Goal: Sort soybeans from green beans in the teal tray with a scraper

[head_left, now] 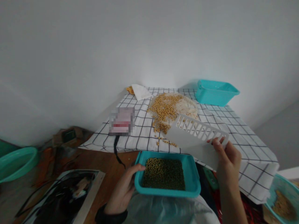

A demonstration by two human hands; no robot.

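My left hand [126,186] grips the left side of a teal plastic bin [168,193], its thumb over the rim. Yellow soybeans [155,166] and small dark green beans [173,177] lie inside it. The bin is just below the table's front edge. In my right hand [227,158] is a white plastic board [196,141] with a row of slots along its upper edge; my fingers close on its right end. Beyond the board, loose soybeans [164,107] spread over the tablecloth beside a pale, grain-like patch [187,107]. A few soybeans trail toward the front edge.
A second teal bin [213,93] stands at the back right of the checked tablecloth [137,137]. A blurred-out pinkish item [122,121] and a white cloth or paper [141,92] lie left. Green basins stand on both sides, the right one [283,199] holding brownish stuff.
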